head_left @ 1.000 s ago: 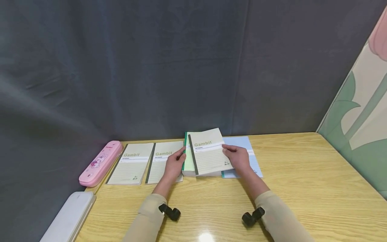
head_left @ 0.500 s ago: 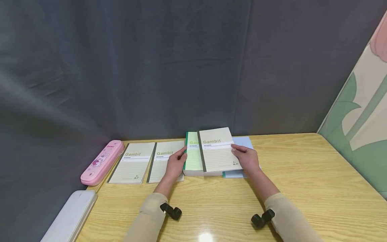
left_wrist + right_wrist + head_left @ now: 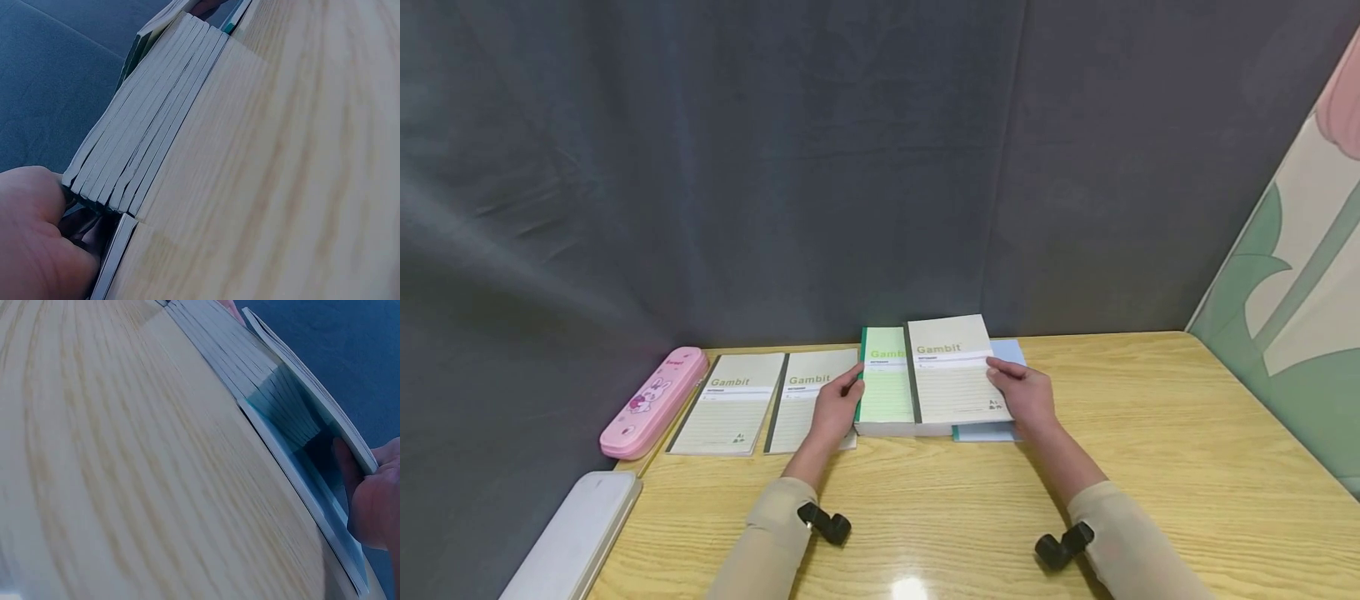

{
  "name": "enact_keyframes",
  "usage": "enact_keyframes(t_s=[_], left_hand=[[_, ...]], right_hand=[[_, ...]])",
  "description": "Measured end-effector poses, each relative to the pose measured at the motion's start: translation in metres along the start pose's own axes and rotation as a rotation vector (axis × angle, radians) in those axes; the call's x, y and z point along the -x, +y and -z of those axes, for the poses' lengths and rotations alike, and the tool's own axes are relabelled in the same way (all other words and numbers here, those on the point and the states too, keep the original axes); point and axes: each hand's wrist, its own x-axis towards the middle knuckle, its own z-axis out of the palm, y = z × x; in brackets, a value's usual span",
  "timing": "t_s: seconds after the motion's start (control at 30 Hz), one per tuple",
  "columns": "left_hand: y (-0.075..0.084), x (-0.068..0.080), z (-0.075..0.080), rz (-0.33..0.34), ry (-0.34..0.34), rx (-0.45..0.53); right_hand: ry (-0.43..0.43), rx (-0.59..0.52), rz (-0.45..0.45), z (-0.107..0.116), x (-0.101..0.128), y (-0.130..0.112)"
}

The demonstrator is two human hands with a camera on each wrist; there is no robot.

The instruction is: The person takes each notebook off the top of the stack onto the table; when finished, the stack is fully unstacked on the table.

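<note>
My right hand [image 3: 1028,398] pinches the right edge of a beige Gambit notebook [image 3: 958,387], thumb above and fingers below. That notebook slants over a thick stack of notebooks with a green-covered notebook [image 3: 883,396] on top. In the right wrist view, a gap shows between the held notebook [image 3: 312,384] and the blue notebook [image 3: 300,487] on the table. My left hand [image 3: 835,407] rests its fingers against the spine side of the stack [image 3: 147,119], partly over a flat beige notebook [image 3: 786,421]. The blue notebook is largely covered in the head view.
Another beige notebook [image 3: 722,417] lies farther left. Beyond it are a pink pencil case [image 3: 655,404] with a rabbit picture and a long white case [image 3: 572,533] at the table's left edge. A dark curtain [image 3: 850,167] hangs behind the wooden table [image 3: 925,517].
My right hand has moved the beige notebook rightward across the stack, uncovering more of the green cover and hiding more of the blue notebook. The left hand has stayed at the stack's spine side.
</note>
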Motion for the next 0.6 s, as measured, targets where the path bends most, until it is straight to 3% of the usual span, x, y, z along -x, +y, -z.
enact_keyframes(t_s=[0.6], left_hand=[[0.0,0.0,0.002,0.0,-0.009,0.016]], right_hand=[[0.026,0.016,-0.026,0.029,-0.002,0.005]])
